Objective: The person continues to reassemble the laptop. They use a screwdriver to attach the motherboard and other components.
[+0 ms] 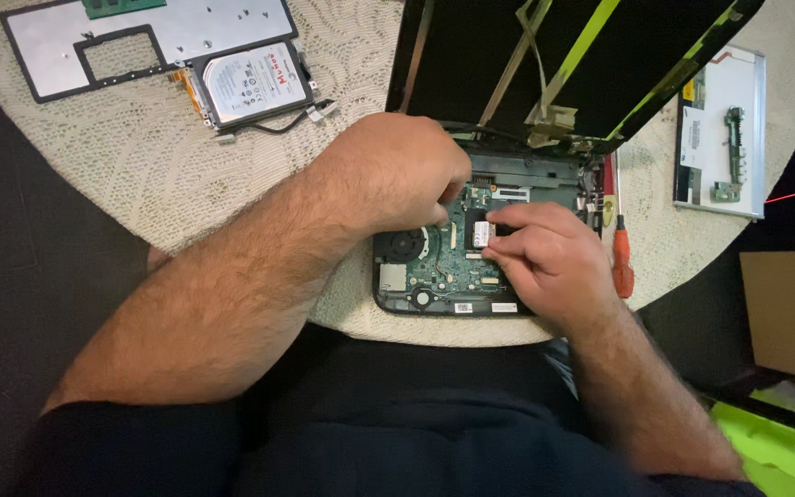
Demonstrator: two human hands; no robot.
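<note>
Seen from the head camera, a round table (149,175) with a pale patterned cloth carries an opened laptop (471,276) lying near the person's edge of the table, its lower cover off so that the green circuit board (443,267) shows; a round black fan (405,247) sits at the board's left side. The left hand (388,175) hangs over the upper left of the board with its fingers curled down and bunched, the tips pressed at a spot near the middle of the board; whether they pinch anything cannot be told, since the knuckles hide the tips. The right hand (545,253) rests on the right part of the board, fingers bent, with forefinger and thumb closed on the edge of a small card with a white label (480,235) that sits in the board; the two hands are just beside each other over that card. Behind the laptop its dark lid (563,55), with bright green strips, leans open away from the person; a screwdriver with an orange handle (621,262) lies just to the right of the laptop. At the far left of the table lies a grey cover plate (140,41), and a hard drive (255,83) with a short cable rests against it; at the far right lies a flat screen panel (720,129), well apart from the hands.
</note>
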